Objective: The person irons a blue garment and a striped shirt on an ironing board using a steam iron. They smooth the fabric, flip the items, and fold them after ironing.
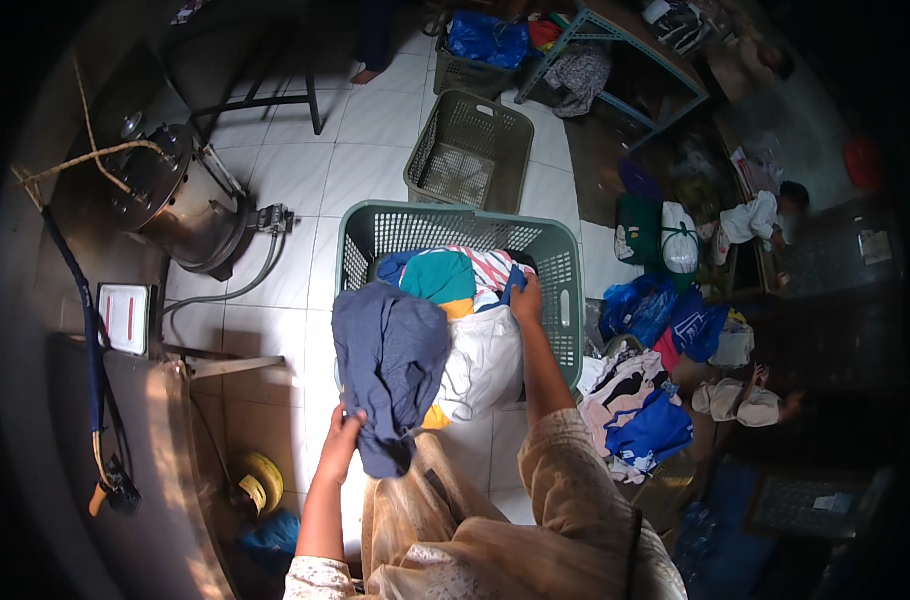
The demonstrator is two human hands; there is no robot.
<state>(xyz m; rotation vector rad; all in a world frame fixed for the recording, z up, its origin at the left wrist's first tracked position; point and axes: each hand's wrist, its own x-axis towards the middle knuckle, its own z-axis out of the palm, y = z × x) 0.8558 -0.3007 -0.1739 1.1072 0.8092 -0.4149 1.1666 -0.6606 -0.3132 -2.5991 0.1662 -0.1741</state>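
Observation:
Before me a green plastic laundry basket (425, 217) holds a heap of clothes. My left hand (341, 435) grips the lower left edge of a dark blue-grey garment (391, 360), which lies over the basket's near left side. At the heap's right, my right hand (526, 300) has its fingers on a blue cloth (511, 289); its fingertips are partly hidden. Between my hands lie a white cloth (481, 360) and a teal cloth (440, 274), with a striped cloth (488, 266) behind them and bits of yellow-orange cloth (436, 418) showing below.
An olive plastic basket (518, 142) stands beyond the green one. Clothes (627, 412) and blue bags (638, 307) are piled at right. A metal boiler (192, 202) with a hose stands at left, above a padded table (124, 420). Several people are farther off.

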